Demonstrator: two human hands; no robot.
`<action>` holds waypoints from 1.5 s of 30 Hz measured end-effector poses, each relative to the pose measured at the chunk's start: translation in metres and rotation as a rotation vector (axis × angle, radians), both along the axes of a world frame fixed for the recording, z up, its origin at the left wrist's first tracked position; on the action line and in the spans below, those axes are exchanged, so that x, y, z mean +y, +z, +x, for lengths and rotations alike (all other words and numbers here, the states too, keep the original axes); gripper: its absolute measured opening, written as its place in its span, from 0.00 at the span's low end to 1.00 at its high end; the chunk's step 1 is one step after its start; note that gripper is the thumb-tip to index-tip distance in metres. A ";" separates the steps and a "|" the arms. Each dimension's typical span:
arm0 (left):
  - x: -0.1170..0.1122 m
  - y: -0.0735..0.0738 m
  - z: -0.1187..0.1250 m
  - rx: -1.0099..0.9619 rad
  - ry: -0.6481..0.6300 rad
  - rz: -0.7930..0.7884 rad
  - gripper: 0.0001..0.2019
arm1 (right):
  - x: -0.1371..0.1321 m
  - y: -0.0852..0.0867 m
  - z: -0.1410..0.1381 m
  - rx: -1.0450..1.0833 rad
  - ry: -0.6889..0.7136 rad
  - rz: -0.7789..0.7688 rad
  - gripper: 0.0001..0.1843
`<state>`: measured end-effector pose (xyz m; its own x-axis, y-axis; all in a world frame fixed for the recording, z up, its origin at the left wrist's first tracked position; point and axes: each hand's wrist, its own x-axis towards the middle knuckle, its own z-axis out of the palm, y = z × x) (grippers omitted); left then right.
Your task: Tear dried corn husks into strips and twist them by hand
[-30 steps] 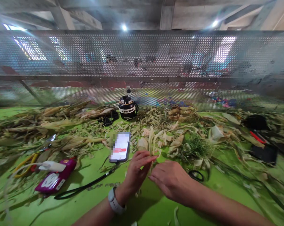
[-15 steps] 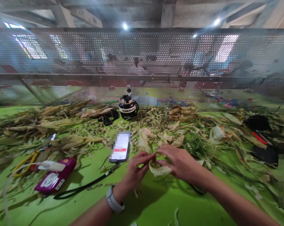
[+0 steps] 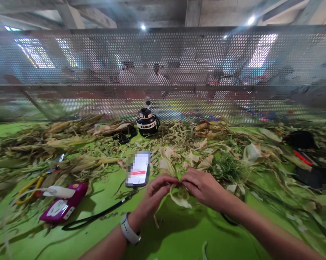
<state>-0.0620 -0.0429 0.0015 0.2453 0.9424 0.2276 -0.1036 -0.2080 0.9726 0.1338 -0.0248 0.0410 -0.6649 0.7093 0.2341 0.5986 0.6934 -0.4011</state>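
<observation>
Pale dried corn husk (image 3: 167, 162) is pinched between both hands above the green table (image 3: 168, 238), fanning upward beyond the fingers. A curled strip of it (image 3: 180, 200) hangs below them. My left hand (image 3: 159, 189), with a watch (image 3: 130, 229) on the wrist, is closed on the husk, its thumb and fingertips together. From the other side my right hand (image 3: 203, 189) grips the same piece, fingers bent. The two sets of fingertips almost touch and hide the pinched part. Left of my hands lies a lit phone (image 3: 138, 169) with a black strap.
A purple power strip (image 3: 64, 202) with a white plug and yellow-handled scissors (image 3: 30, 189) lie at left. Dried husks (image 3: 71, 135) cover the table's back, around a black ENERGY jug (image 3: 147, 122). Green fibres (image 3: 228, 164) lie at right. Behind stands a perforated metal screen (image 3: 163, 72).
My right hand's fingers have closed in toward the left fingertips, the thumb now nearer them. The hanging husk strip has swung free of the right thumb and dropped slightly.
</observation>
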 end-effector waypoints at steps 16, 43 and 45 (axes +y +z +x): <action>0.000 0.000 0.008 -0.084 -0.198 -0.466 0.18 | -0.009 -0.016 -0.009 -0.089 0.031 0.237 0.09; 0.005 0.000 0.013 -0.413 0.068 -0.645 0.12 | -0.010 -0.009 -0.008 -0.030 -0.059 -0.015 0.09; 0.005 0.000 0.013 -0.472 0.100 -0.665 0.12 | -0.010 -0.014 -0.010 -0.052 -0.014 -0.004 0.09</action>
